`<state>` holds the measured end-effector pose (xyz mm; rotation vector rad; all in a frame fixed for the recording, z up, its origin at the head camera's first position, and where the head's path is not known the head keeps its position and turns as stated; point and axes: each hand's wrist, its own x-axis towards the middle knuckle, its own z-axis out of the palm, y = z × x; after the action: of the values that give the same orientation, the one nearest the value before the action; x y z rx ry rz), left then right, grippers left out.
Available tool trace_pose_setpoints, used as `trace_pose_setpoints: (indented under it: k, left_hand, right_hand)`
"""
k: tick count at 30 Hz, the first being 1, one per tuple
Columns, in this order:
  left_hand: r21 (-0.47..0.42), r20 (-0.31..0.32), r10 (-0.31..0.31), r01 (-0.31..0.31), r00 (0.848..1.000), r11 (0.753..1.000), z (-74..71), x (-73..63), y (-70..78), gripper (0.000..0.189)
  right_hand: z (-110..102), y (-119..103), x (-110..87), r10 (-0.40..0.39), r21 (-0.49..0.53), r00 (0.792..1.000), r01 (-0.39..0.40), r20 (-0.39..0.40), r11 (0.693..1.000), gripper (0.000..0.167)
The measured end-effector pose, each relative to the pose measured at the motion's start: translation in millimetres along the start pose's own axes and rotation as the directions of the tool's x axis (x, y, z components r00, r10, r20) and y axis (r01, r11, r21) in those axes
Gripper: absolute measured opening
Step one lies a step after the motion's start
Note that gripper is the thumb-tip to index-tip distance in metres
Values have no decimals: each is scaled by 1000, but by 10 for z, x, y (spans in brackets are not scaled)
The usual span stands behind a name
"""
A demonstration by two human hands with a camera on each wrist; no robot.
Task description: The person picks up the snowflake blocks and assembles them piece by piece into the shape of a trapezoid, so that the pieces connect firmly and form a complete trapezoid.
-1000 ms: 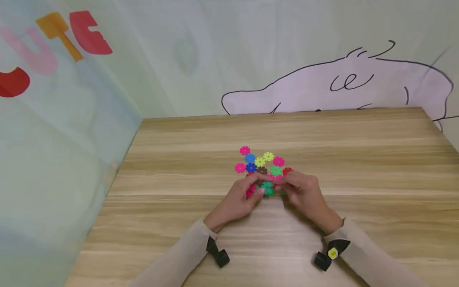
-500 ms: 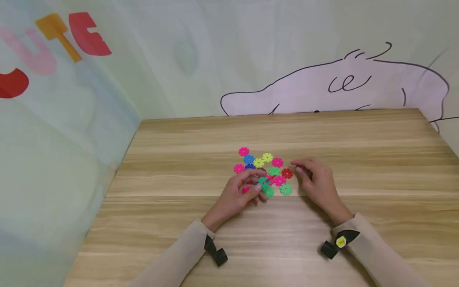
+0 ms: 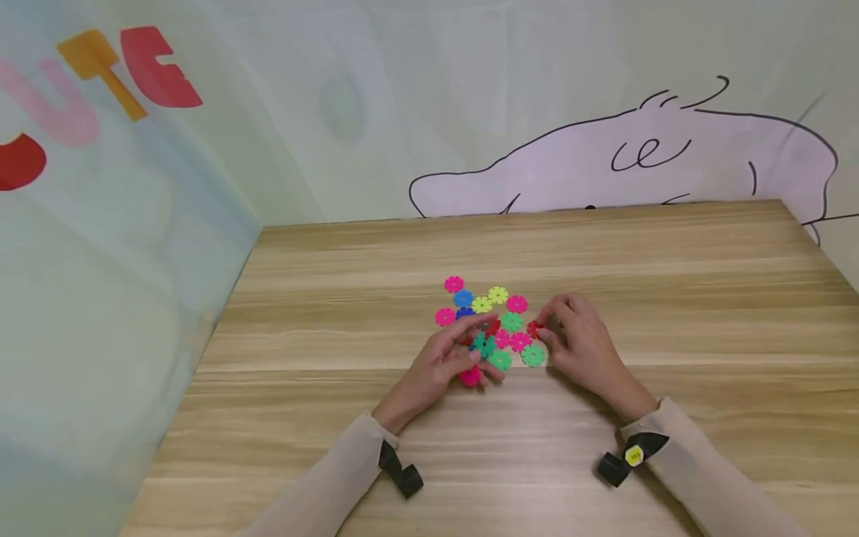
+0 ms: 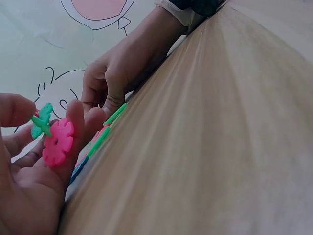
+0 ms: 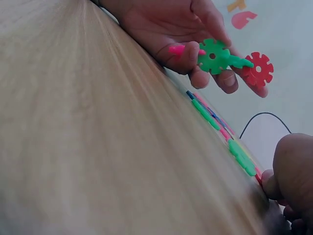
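Note:
My left hand [image 3: 429, 367] holds a small joined cluster of notched snowflake discs just above the others. A green disc [image 5: 213, 57] is at the cluster's middle, slotted to another green one, with a red disc [image 5: 258, 69] at one end. A pink disc [image 4: 58, 143] sticks out at the other end, beside the fingers. My right hand [image 3: 587, 350] is at the right edge of the loose discs, thumb and forefinger pinching a flat red disc [image 3: 535, 330]. Those fingertips partly cover it.
Loose discs lie flat on the wooden table [image 3: 335, 447] between and beyond the hands: pink [image 3: 453, 284], blue [image 3: 463, 298], yellow [image 3: 498, 295] and light green [image 3: 533, 355] among them. A printed wall cloth [image 3: 376, 112] stands behind the table.
My right hand has left the cluster, moved right and come down on the red disc, now pinched. The left hand keeps the cluster, drawn slightly left and turned so its pink disc shows.

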<state>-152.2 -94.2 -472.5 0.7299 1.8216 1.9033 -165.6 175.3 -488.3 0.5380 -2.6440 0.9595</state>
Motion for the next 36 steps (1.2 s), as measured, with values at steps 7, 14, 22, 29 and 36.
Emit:
trace_pose_setpoints:
  k: [7,14,22,29,36]
  left_hand:
    - [-61,28,-14,16,1000,998,-6,33,-77,62]
    - [-89,62,23,-17,998,996,-20,48,-188,63]
    - [-31,22,-25,26,999,999,4,25,-220,53]
    - [71,-25,-87,89,996,994,-20,18,-175,37]
    - [19,-17,-90,90,996,996,-19,94,-71,32]
  right_hand:
    - [20,33,-19,-2,-7,1000,2,31,1000,23]
    - [56,76,-15,24,43,999,-25,20,999,21]
    - [101,80,-79,31,280,993,2,-114,960,26]
    - [143,-108,-114,52,545,993,13,-104,839,19]
    - [62,-238,-36,110,717,993,-53,-33,695,18]
